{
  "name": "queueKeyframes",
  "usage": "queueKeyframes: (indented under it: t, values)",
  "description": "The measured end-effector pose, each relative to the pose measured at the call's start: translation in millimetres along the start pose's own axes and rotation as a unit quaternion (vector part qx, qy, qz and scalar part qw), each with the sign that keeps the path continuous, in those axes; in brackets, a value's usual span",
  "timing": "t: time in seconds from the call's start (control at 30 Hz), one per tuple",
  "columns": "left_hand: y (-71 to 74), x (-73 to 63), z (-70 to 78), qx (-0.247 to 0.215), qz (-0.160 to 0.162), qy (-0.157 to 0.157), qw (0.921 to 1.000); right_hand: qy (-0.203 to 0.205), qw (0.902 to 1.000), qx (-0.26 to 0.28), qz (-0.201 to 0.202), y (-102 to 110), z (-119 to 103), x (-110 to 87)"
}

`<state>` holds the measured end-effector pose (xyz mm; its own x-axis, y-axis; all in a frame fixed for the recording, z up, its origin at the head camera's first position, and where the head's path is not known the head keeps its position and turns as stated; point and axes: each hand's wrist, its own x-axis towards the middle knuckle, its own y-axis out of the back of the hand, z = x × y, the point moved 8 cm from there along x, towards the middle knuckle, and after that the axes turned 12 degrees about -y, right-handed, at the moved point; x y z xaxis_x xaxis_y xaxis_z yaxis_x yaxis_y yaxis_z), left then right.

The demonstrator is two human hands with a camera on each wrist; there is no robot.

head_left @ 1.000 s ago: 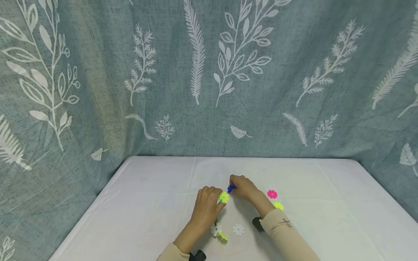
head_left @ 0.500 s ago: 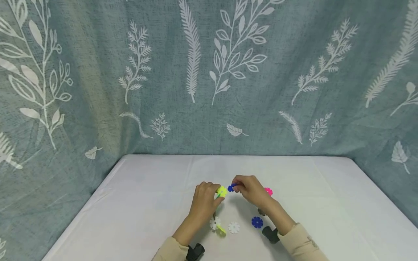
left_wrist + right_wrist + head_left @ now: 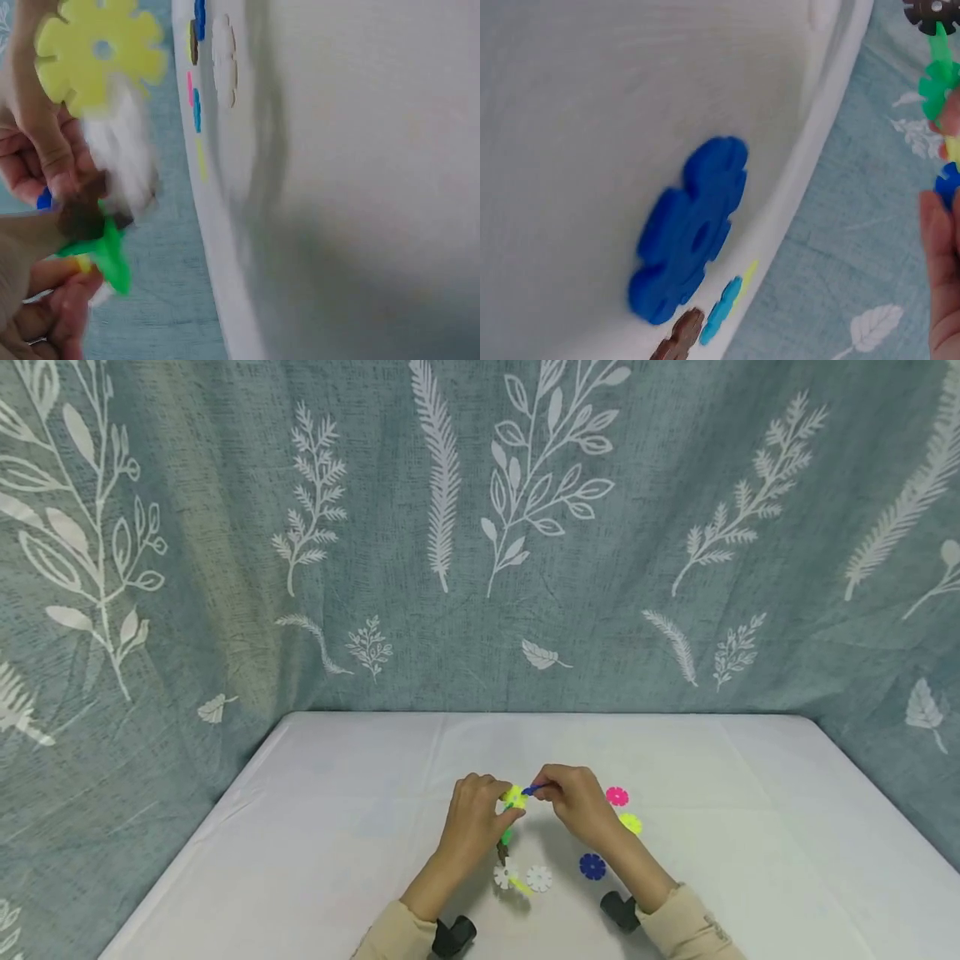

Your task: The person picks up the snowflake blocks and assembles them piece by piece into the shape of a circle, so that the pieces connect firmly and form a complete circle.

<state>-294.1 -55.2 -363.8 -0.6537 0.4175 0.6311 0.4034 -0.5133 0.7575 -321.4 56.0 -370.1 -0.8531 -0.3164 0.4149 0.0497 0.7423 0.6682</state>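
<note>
Blue disc (image 3: 530,791) now against yellow disc (image 3: 514,797)

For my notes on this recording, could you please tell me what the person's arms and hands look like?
The left hand and right hand are bare. The left sleeve and right sleeve are beige and end short of the wrist. A black, rounded device shows near each wrist.

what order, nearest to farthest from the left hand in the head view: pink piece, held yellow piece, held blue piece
1. Held yellow piece: pinched in the left hand.
2. Held blue piece: pinched in the right hand.
3. Pink piece: on the table, right of both hands.
</note>
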Motion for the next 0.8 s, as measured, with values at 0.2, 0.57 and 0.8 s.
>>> queueKeyframes:
  t: [0.2,0.57,0.8]
  values:
    - [-2.2,-1.2,0.4,-0.01,-0.01,0.009,0.9999,0.038,0.9986,-0.036,0.011,-1,-10,-3.2]
    - [5.5,-2.4,6.3,0.049,0.01,-0.007,0.9987,0.033,0.9985,-0.021,-0.038,-7,-5,-3.6]
    - [1.9,0.5,10.3,0.03,0.008,-0.021,0.9993,0.016,0.9979,-0.027,-0.057,-8,-6,-7.8]
